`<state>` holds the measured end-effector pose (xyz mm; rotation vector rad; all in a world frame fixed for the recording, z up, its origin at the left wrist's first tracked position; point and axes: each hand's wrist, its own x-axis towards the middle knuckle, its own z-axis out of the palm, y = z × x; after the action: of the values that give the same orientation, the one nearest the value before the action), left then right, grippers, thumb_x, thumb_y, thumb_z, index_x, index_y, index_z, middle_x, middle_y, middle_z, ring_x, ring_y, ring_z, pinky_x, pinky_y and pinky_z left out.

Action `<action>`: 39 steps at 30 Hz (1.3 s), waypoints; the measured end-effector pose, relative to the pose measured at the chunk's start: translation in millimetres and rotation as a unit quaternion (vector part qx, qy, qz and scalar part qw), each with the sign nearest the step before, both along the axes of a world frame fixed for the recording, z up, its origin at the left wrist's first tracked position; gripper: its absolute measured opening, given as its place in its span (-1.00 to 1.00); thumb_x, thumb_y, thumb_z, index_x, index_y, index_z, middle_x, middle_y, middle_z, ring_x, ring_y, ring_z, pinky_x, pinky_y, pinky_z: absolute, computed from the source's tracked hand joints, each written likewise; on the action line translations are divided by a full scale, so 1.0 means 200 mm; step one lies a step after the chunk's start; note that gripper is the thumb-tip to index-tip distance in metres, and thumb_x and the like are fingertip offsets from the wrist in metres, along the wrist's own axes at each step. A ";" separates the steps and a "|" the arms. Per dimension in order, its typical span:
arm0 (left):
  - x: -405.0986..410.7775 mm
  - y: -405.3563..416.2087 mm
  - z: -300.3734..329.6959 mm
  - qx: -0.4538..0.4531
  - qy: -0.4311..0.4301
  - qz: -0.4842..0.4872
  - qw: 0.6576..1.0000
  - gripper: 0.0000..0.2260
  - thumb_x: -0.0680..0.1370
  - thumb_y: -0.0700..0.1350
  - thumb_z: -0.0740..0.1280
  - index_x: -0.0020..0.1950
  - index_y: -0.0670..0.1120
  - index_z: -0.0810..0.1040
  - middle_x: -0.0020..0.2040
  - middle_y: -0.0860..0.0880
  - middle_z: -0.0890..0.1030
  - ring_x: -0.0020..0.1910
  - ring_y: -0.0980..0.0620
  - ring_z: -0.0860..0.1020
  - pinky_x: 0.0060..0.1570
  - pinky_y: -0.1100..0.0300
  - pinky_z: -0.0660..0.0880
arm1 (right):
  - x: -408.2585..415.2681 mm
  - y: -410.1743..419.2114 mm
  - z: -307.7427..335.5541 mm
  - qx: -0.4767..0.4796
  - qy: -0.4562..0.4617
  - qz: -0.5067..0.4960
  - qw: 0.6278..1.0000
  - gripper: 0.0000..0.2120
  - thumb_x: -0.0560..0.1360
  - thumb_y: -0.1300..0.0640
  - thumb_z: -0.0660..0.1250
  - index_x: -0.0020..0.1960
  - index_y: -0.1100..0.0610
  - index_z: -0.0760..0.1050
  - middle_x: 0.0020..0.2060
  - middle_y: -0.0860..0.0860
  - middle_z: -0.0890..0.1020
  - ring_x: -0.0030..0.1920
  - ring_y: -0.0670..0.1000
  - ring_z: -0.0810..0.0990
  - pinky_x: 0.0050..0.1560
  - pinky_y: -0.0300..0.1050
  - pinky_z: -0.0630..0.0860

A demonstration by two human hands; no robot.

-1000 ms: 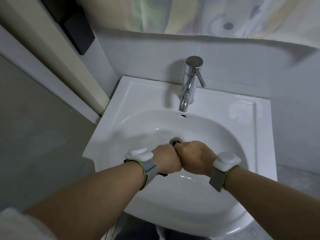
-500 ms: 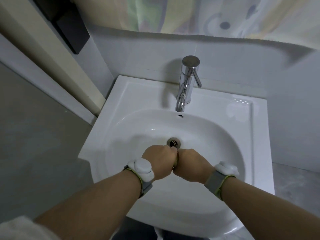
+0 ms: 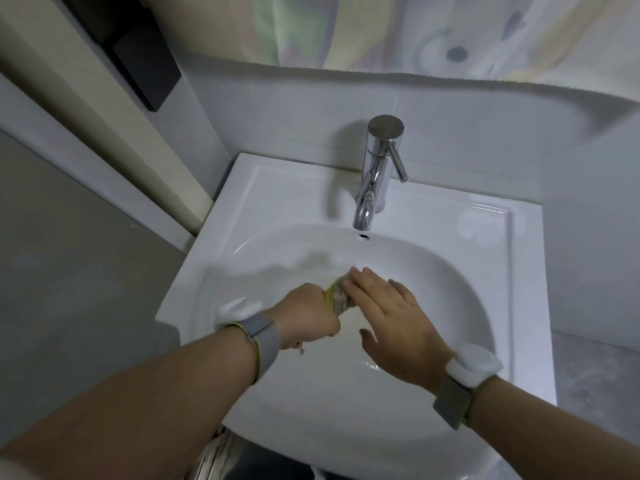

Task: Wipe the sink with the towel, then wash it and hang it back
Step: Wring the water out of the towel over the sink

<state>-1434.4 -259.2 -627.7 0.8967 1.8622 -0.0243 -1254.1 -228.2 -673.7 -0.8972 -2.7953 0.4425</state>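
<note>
Your left hand (image 3: 308, 318) is clenched in a fist around the towel (image 3: 338, 295), which is wrung into a tight, twisted roll. Only a short stub of it sticks out past your thumb side, striped yellow and grey. That stub points up and to the right, toward the faucet (image 3: 375, 174), so the roll's long axis runs diagonally from your fist toward the back of the sink (image 3: 512, 271). Your right hand (image 3: 391, 317) is open, fingers spread and flat, and its fingertips lie over the far end of the stub; whether they press on it or only cover it is not clear. Both hands sit over the middle of the basin, in front of the spout. The rest of the towel is buried inside your left fist, and a small frayed bit shows under the heel of that hand. The drain is hidden behind your hands. Both hands are slightly blurred. A band with a white puck sits on each wrist.
</note>
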 end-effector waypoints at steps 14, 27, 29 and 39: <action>0.13 0.03 0.19 -0.156 -0.167 0.022 0.973 -0.84 0.50 -0.20 0.32 -0.26 -0.11 0.41 -0.38 -0.03 0.43 -0.51 0.08 0.29 -0.56 0.33 0.14 | -0.07 0.22 0.06 0.104 0.054 0.166 0.979 -0.71 0.28 0.19 0.54 -0.03 0.20 0.60 -0.26 0.06 0.63 -0.43 0.10 0.55 -0.50 -0.19 0.37; 0.12 0.07 0.10 -0.121 0.054 -0.210 0.969 -0.81 0.58 -0.11 0.24 0.03 -0.21 0.57 -0.02 -0.21 0.66 -0.08 -0.20 0.67 -0.18 0.14 0.55 | -0.17 0.16 0.03 -0.015 -0.088 0.070 0.994 -0.82 0.20 0.26 0.48 -0.32 0.15 0.48 -0.58 0.00 0.43 -0.61 0.05 0.22 -0.52 -0.27 0.02; 0.13 0.05 0.07 -0.068 0.074 -0.244 0.964 -0.84 0.58 -0.15 0.20 -0.02 -0.19 0.54 -0.01 -0.21 0.66 -0.16 -0.19 0.66 -0.27 0.16 0.52 | -0.16 0.15 0.03 -0.027 -0.099 0.058 0.993 -0.92 0.32 0.25 0.39 -0.22 0.16 0.50 -0.48 0.04 0.52 -0.53 0.08 0.33 -0.47 -0.17 0.19; 0.06 -0.02 -0.05 0.105 0.140 -0.316 0.933 -0.86 0.54 -0.11 0.26 0.07 -0.07 0.51 -0.13 -0.04 0.50 -0.11 -0.07 0.55 -0.19 0.15 0.40 | -0.22 0.07 0.05 -0.168 -0.221 -0.030 0.960 -0.82 0.51 0.18 0.19 0.07 0.07 0.49 -0.26 -0.04 0.46 -0.21 0.03 0.49 -0.21 -0.14 0.42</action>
<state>-1423.2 -264.0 -637.8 1.6884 1.7731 -0.3713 -1298.3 -214.3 -664.4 -1.2897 -3.1334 0.8161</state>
